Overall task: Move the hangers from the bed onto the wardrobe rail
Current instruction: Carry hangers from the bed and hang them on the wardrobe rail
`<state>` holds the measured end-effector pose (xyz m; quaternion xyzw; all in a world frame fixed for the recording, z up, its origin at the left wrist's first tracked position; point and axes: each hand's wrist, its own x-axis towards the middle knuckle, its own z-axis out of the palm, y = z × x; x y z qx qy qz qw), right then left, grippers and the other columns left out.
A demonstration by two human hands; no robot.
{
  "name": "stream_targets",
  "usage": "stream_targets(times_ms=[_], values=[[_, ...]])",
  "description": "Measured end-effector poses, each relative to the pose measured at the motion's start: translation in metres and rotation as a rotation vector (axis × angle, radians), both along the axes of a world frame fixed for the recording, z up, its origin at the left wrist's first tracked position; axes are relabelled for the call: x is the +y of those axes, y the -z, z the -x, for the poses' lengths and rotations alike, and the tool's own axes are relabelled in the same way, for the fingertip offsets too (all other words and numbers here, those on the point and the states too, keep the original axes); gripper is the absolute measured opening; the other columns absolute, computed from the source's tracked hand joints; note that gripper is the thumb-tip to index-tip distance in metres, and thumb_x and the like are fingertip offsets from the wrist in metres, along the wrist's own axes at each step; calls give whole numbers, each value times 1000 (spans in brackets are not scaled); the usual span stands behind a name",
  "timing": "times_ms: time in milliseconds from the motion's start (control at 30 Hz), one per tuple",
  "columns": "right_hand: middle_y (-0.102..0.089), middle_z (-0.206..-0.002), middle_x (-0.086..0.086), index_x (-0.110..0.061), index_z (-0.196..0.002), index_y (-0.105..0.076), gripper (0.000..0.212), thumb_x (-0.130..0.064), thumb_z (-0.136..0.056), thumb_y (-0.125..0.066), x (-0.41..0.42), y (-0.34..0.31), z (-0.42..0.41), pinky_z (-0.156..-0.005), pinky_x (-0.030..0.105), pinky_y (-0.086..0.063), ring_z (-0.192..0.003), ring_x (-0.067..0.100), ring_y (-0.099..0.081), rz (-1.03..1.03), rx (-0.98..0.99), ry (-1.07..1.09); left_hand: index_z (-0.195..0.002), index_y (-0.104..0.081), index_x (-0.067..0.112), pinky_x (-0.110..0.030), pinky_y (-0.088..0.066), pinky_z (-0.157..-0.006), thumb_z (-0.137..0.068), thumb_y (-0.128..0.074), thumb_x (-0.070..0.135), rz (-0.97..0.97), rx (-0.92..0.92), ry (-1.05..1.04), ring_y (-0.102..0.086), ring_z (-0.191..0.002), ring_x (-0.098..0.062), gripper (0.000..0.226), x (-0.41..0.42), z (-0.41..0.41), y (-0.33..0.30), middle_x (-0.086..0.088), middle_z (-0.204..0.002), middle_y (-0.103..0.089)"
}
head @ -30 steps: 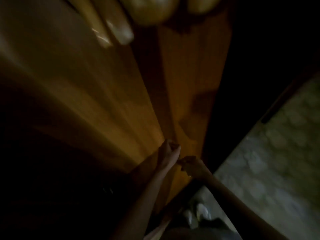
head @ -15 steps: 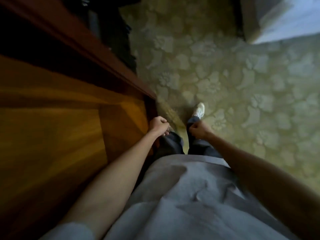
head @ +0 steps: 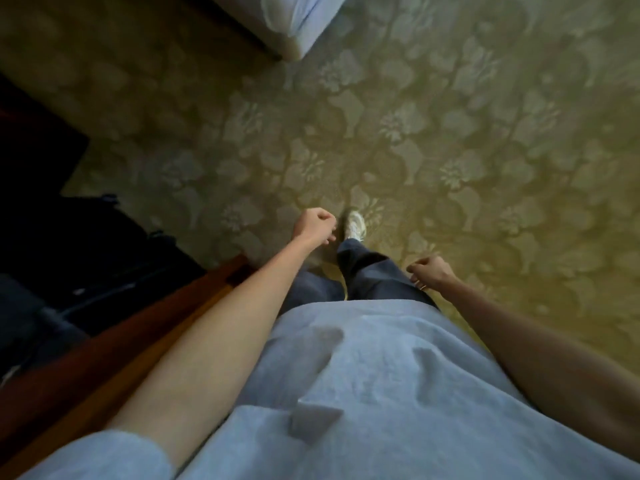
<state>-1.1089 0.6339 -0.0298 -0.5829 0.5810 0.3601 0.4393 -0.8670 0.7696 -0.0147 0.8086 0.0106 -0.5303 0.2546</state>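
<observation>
I look straight down at my own body over a patterned green carpet. My left hand (head: 314,226) hangs in front of me, curled into a loose fist with nothing in it. My right hand (head: 429,271) is lower and to the right, fingers also curled, holding nothing. A corner of the bed (head: 298,19) with pale bedding shows at the top of the view. The wooden wardrobe door edge (head: 114,344) runs along my left side. No hangers and no rail are in view.
Dark bags or clothes (head: 83,258) lie in shadow at the left beside the wardrobe. Floral carpet (head: 467,150) stretches from my white shoe (head: 356,227) to the bed.
My view swung away from the dark wardrobe door, down and round to the carpet and the bed corner. Both hands dropped from the door and hang free as I step forward.
</observation>
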Motion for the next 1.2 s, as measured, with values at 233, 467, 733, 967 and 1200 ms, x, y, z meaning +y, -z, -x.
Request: stream_targets(times_ms=[233,467,733,967,1200], values=[[-74,-83,15,0,-91,-74,23,-18,-94,-60,-109,-1,-83,-62,32,-57,-63,21,-64,2,-164,155,-70,-65,16,-23,-46,-44,-94,-61,9,-176,-77,37,-62,-52,-13,25,-34,-43,0,-9,-77,-70],[-70,-78,6,-11,-86,-71,17,-18,-94,-58,-232,-18,-197,-67,35,-58,-65,17,-64,42,-384,237,-92,-74,3,-19,-45,-38,-97,-61,10,-306,-8,23,-58,-53,-16,15,-78,-89,4,-8,-69,-66],[-68,-78,10,0,-109,-71,25,-17,-97,-59,-392,6,-230,-57,31,-53,-59,19,-59,46,-214,292,-72,-65,6,-14,-37,-32,-95,-60,5,-254,56,50,-51,-51,-13,24,-269,-179,13,-7,-64,-60],[-68,-83,12,1,-109,-68,22,-15,-98,-58,-537,-16,-239,-51,25,-46,-58,19,-57,93,-36,323,-86,-73,4,-22,-51,-47,-96,-62,11,-9,23,60,-62,-56,-15,16,-521,-276,0,-8,-73,-70],[-64,-73,10,3,-106,-69,21,-12,-96,-58,-667,-17,-281,-44,22,-42,-54,19,-53,87,-20,423,-94,-73,11,-19,-54,-50,-97,-62,18,96,4,215,-66,-57,-9,14,-721,-341,-19,-2,-76,-74]])
